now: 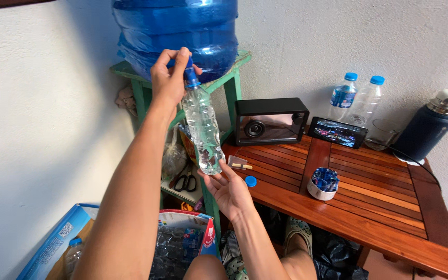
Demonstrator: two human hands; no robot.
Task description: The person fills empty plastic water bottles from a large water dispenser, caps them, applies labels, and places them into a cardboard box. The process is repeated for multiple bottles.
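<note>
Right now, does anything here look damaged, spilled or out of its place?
The clear plastic bottle, held between the left hand at its neck and the right hand under its base, looks dented and crumpled. A loose blue cap lies alone on the wooden table. I see no spill.

Bright, even daylight — soft shadows on wall, sharp focus, wide-angle bending at edges.

Clear crinkled plastic bottle (pixel 203 129), tilted, mouth up at blue dispenser tap (pixel 190 72)
</note>
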